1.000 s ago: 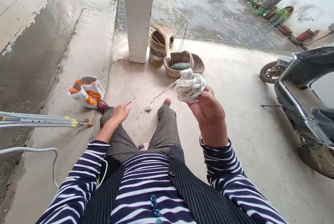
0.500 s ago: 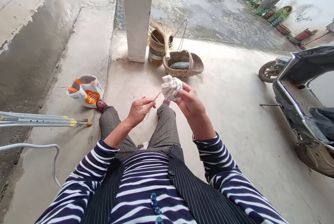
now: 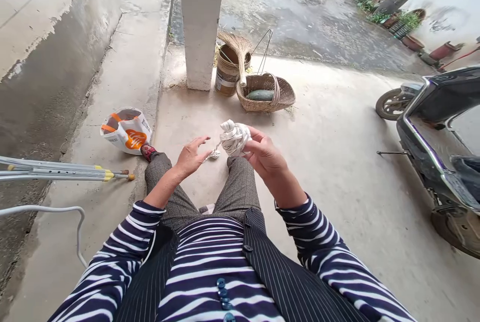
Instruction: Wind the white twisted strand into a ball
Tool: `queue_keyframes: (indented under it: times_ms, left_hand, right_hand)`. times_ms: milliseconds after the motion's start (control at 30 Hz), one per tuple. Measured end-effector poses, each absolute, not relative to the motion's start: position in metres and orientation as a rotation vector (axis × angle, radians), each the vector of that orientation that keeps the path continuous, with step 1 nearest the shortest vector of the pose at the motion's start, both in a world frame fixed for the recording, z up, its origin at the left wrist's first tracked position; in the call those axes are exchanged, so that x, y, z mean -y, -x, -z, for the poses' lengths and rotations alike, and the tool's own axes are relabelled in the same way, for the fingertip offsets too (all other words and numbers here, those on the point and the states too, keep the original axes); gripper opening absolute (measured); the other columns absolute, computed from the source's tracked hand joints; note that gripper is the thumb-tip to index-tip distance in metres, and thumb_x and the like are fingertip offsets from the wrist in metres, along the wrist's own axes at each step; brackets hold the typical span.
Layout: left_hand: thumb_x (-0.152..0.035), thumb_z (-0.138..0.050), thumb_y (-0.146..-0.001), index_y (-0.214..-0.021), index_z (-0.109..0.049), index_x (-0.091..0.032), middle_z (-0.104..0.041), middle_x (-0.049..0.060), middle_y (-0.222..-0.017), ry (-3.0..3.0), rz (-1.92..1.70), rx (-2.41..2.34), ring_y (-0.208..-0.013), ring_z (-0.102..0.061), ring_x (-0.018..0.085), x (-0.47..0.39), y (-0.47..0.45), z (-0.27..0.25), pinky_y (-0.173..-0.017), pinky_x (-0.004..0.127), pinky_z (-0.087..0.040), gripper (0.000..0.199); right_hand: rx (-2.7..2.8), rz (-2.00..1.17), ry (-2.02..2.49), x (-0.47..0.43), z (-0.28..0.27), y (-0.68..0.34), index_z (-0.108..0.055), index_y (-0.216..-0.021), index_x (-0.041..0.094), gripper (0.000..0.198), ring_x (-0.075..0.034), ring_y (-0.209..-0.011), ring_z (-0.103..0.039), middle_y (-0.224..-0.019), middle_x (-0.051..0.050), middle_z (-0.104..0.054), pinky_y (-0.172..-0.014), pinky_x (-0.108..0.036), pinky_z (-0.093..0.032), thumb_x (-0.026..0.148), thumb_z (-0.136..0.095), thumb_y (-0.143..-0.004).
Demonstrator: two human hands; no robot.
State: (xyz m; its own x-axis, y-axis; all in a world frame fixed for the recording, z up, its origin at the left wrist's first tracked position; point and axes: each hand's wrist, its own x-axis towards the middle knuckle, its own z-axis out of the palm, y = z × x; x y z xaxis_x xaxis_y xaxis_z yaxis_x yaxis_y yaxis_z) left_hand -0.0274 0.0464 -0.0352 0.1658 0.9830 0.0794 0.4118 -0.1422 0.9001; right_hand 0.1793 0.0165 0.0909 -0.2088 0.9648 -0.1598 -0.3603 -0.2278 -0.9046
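My right hand [image 3: 268, 158] pinches a wound bundle of white cloth strip [image 3: 234, 138] with thin dark lines, held up in front of my legs. From its left side a thin twisted cord [image 3: 214, 154] trails off in a small loose clump. My left hand [image 3: 190, 158] is open just left of the bundle, thumb and fingers spread. The cord passes close by the left thumb tip; whether they touch is hard to tell.
Ahead, a wicker basket [image 3: 283, 93] holds a green gourd [image 3: 260, 95], beside a bucket [image 3: 225, 73] with a straw broom [image 3: 240, 52] and a pillar [image 3: 201, 27]. A white-and-orange bag [image 3: 129, 134] and crutches [image 3: 75, 172] lie left; a scooter [image 3: 423, 127] stands right.
My left hand has opened its pinch on the cord and moved slightly left. My right hand has brought the bundle a little left and lower.
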Motion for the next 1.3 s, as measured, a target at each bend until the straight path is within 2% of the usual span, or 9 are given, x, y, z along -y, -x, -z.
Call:
queue_keyframes:
  times_ms: [67, 167, 300, 567, 700, 800, 1000, 1133, 1300]
  left_hand:
    - [-0.036, -0.072, -0.082, -0.11, -0.074, -0.015, -0.076, 0.007, -0.107, -1.648, -1.007, -1.214, -0.099, -0.068, 0.025, -0.042, 0.008, 0.02, -0.092, 0.033, -0.051, 0.035]
    - [-0.045, -0.063, -0.089, -0.077, -0.069, -0.014, -0.068, 0.003, -0.073, -1.591, -1.058, -1.172, -0.072, -0.06, 0.018, -0.035, -0.01, 0.009, -0.07, 0.028, -0.048, 0.034]
    - [-0.039, -0.049, -0.098, -0.071, -0.067, -0.016, -0.066, 0.003, -0.068, -1.705, -0.969, -1.163, -0.062, -0.056, 0.015, -0.028, -0.005, 0.016, -0.066, 0.027, -0.043, 0.04]
    - [-0.021, -0.047, -0.102, -0.104, -0.07, -0.019, -0.072, 0.006, -0.081, -2.304, -0.448, -1.454, -0.08, -0.068, 0.021, -0.006, 0.023, 0.015, -0.075, 0.028, -0.049, 0.024]
    - [-0.015, -0.048, -0.102, -0.101, -0.07, -0.016, -0.073, 0.009, -0.076, -2.627, -0.141, -1.402, -0.077, -0.071, 0.023, 0.001, 0.019, -0.001, -0.085, 0.034, -0.053, 0.022]
    - [-0.012, -0.048, -0.101, -0.095, -0.071, -0.013, -0.074, 0.009, -0.071, -2.75, -0.105, -1.316, -0.07, -0.071, 0.022, 0.002, 0.017, -0.013, -0.095, 0.039, -0.054, 0.023]
    - [-0.016, -0.051, -0.1, -0.076, -0.068, -0.016, -0.07, 0.005, -0.064, -2.944, -0.295, -1.175, -0.061, -0.068, 0.019, -0.007, 0.03, -0.03, -0.103, 0.045, -0.052, 0.03]
    - [-0.016, -0.05, -0.098, -0.073, -0.069, -0.016, -0.066, 0.003, -0.06, -3.019, -0.366, -1.069, -0.059, -0.065, 0.018, -0.016, 0.036, -0.035, -0.112, 0.049, -0.047, 0.031]
    - [-0.014, -0.048, -0.097, -0.08, -0.073, -0.016, -0.068, 0.005, -0.067, -2.951, -0.46, -1.045, -0.066, -0.066, 0.019, -0.026, 0.04, -0.033, -0.118, 0.054, -0.041, 0.03]
  right_hand:
    - [0.963, -1.689, 0.976, -0.018, -0.089, -0.173, -0.079, -0.097, 0.023, 0.041, -0.017, -0.075, -0.068, -0.087, -0.001, -0.078, -0.069, -0.029, -0.056, 0.019, -0.084, -0.056]
    - [1.029, -1.686, 0.975, -0.021, -0.086, -0.17, -0.079, -0.096, 0.022, 0.043, -0.016, -0.075, -0.067, -0.085, 0.0, -0.077, -0.069, -0.027, -0.055, 0.017, -0.085, -0.054]
    - [1.074, -1.635, 0.99, -0.024, -0.081, -0.176, -0.078, -0.096, 0.021, 0.045, -0.016, -0.076, -0.067, -0.087, -0.001, -0.077, -0.067, -0.027, -0.055, 0.016, -0.087, -0.053]
    - [1.071, -1.441, 1.097, -0.044, -0.045, -0.182, -0.072, -0.089, 0.017, 0.041, -0.017, -0.079, -0.067, -0.085, -0.001, -0.075, -0.073, -0.03, -0.054, 0.014, -0.08, -0.049]
    - [1.188, -1.34, 1.168, -0.05, -0.025, -0.176, -0.071, -0.092, 0.017, 0.039, -0.018, -0.081, -0.066, -0.089, -0.002, -0.074, -0.072, -0.03, -0.053, 0.018, -0.075, -0.054]
    - [1.451, -1.088, 1.231, -0.05, -0.013, -0.174, -0.072, -0.099, 0.018, 0.037, -0.02, -0.084, -0.065, -0.097, -0.004, -0.073, -0.07, -0.031, -0.052, 0.021, -0.072, -0.062]
    - [2.009, -0.551, 1.243, -0.044, 0.005, -0.176, -0.071, -0.108, 0.023, 0.041, -0.027, -0.111, -0.061, -0.114, -0.008, -0.072, -0.093, -0.039, -0.051, 0.006, -0.066, -0.07]
    - [2.175, -0.63, 1.177, -0.039, 0.017, -0.174, -0.07, -0.114, 0.023, 0.047, -0.025, -0.111, -0.063, -0.121, -0.01, -0.066, -0.092, -0.035, -0.051, 0.001, -0.063, -0.072]
    - [2.052, -1.033, 1.018, -0.035, 0.027, -0.172, -0.072, -0.108, 0.018, 0.045, -0.023, -0.104, -0.065, -0.113, -0.008, -0.069, -0.094, -0.036, -0.052, 0.004, -0.067, -0.066]
